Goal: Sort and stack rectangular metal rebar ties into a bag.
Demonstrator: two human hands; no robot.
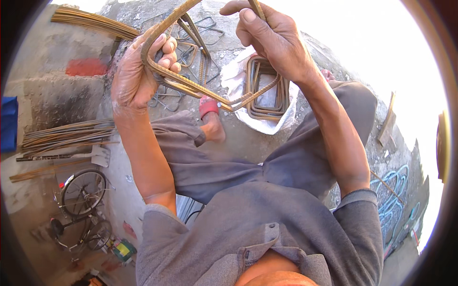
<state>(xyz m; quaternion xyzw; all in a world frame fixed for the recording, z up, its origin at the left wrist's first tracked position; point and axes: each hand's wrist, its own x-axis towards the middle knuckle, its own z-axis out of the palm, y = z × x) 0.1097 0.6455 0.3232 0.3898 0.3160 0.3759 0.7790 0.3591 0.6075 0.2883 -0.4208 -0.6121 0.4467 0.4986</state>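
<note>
Up in front of me are rusty rebar stirrups (195,88), bars bent into a frame shape; at least two lie together along the lower side. My left hand (140,69) has its fingers curled round the left corner. At the upper right, my right hand (276,40) pinches a bar between thumb and fingers, the index finger reaching left. The top of the frame runs out of view. Below, a stack of similar rectangular stirrups (267,113) lies on a white sack (234,71). Beyond my left hand, several loose stirrups (210,28) are scattered over the ground.
Straight rebar bundles lie at the far left (95,23) and left (67,136), beside a shovel (98,155). A bicycle (81,205) is at lower left. Blue rope (393,200) lies coiled on the right, near a wooden piece (387,121). My foot wears a red sandal (208,106).
</note>
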